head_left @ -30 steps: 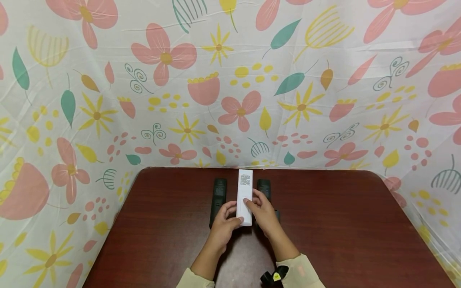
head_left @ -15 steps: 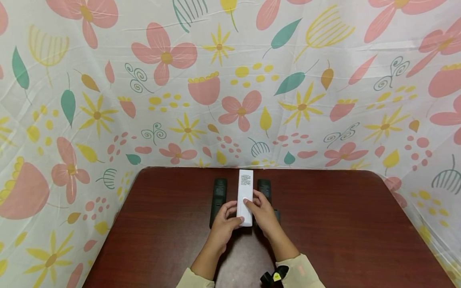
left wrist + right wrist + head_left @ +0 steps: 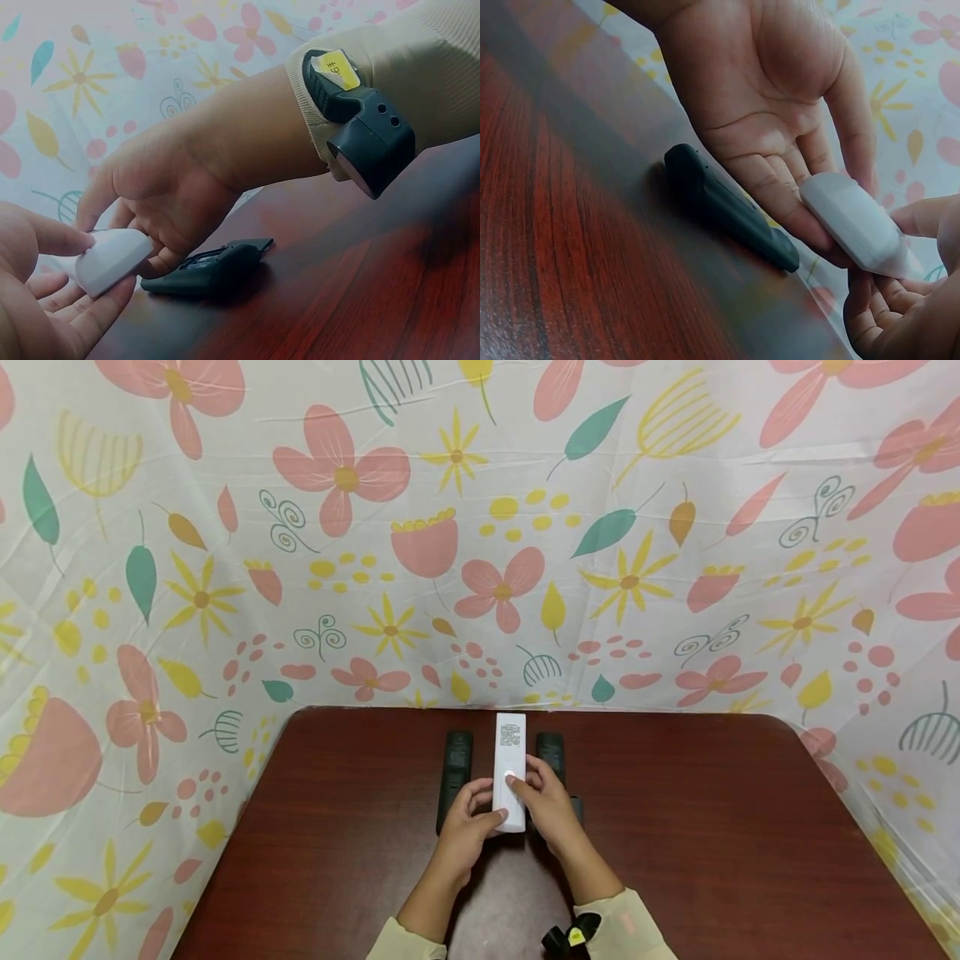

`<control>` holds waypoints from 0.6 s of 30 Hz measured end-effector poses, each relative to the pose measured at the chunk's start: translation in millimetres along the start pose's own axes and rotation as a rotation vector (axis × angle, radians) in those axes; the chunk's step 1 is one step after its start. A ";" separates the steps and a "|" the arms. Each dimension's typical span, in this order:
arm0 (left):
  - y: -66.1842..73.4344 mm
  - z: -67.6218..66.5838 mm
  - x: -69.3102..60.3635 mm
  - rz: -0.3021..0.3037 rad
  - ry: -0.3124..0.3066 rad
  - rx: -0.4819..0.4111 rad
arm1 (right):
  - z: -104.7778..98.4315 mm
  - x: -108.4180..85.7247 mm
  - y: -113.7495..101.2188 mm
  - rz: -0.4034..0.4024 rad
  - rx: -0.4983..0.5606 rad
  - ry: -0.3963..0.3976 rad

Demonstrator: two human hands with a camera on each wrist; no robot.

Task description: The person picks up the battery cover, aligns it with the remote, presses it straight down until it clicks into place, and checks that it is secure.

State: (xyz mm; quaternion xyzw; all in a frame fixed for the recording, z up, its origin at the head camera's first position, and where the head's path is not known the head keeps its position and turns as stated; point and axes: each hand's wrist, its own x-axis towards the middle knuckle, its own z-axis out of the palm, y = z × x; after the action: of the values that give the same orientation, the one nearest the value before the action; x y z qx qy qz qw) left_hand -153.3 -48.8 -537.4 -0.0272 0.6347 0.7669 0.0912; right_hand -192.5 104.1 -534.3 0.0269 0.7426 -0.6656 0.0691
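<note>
Both hands hold a white remote control (image 3: 510,806) above the table, its printed back turned up. My left hand (image 3: 463,835) grips the lower end, thumb on the near left corner and fingers under the side. From the right, my right hand (image 3: 551,806) holds it with the thumb pressed on the back, around the middle. On the left lies a dark remote control (image 3: 454,772). Another dark remote (image 3: 551,750) lies to the right, partly hidden by the right hand; in the left wrist view this dark remote (image 3: 210,274) has an open recess in its upper face.
The reddish-brown wooden table (image 3: 337,843) meets a white floral-print cloth (image 3: 420,610) at its far edge. A small dark piece (image 3: 577,808) shows beside the right hand. A black wrist camera (image 3: 570,937) sits on the right sleeve.
Almost nothing differs; the white remote and both hands keep their places, with only a very slight shift of the remote.
</note>
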 end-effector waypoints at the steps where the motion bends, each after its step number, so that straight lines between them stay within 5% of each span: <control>1: -0.1 -0.1 0.0 0.002 -0.001 0.000 | 0.0 -0.1 0.0 -0.001 0.000 0.000; 18: -3.5 -0.6 1.1 0.001 -0.003 0.012 | 0.7 0.9 -1.4 0.002 0.003 -0.002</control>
State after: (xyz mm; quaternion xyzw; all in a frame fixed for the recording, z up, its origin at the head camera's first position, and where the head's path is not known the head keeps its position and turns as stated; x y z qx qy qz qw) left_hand -153.7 -48.7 -541.1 -0.0252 0.6391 0.7632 0.0920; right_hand -193.6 103.2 -533.1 0.0270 0.7414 -0.6668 0.0706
